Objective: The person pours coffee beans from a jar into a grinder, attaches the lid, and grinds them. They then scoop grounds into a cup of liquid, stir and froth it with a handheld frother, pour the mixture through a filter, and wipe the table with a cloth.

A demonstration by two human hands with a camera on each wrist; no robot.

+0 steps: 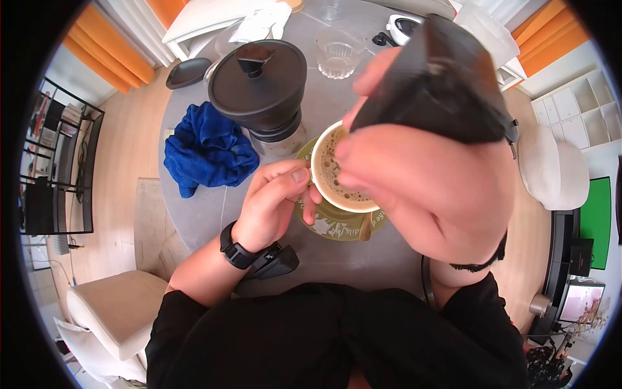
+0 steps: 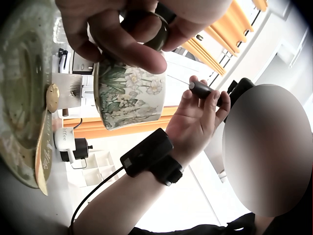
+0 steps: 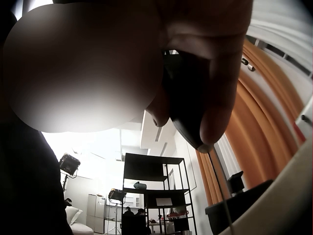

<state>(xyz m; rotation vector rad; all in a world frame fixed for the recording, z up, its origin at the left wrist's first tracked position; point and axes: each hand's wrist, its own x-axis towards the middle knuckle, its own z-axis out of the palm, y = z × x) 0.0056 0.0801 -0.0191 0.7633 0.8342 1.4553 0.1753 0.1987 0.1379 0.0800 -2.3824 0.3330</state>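
Note:
My left hand (image 1: pixel 272 201) holds the handle of a floral cup (image 2: pixel 132 95), fingers curled through it. Foamy brown coffee (image 1: pixel 332 172) fills the cup, which is over a green patterned saucer (image 1: pixel 327 227). A golden spoon (image 1: pixel 366 227) lies on the saucer's near side. Above the cup, my right hand (image 1: pixel 440 188) grips the dark handle of a handheld milk frother (image 2: pixel 199 89) between thumb and fingers. Its thin metal shaft points down toward the cup in the left wrist view; the cup wall hides the whisk end. In the head view, the right hand and wrist camera cover the cup's right side.
Left of the cup stands a black lidded, funnel-shaped vessel (image 1: pixel 259 84) on a clear base, beside a crumpled blue cloth (image 1: pixel 210 149). Farther back are a drinking glass (image 1: pixel 339 55), a white appliance (image 1: pixel 403 29) and a dark oval dish (image 1: pixel 188 73) near the table's left edge.

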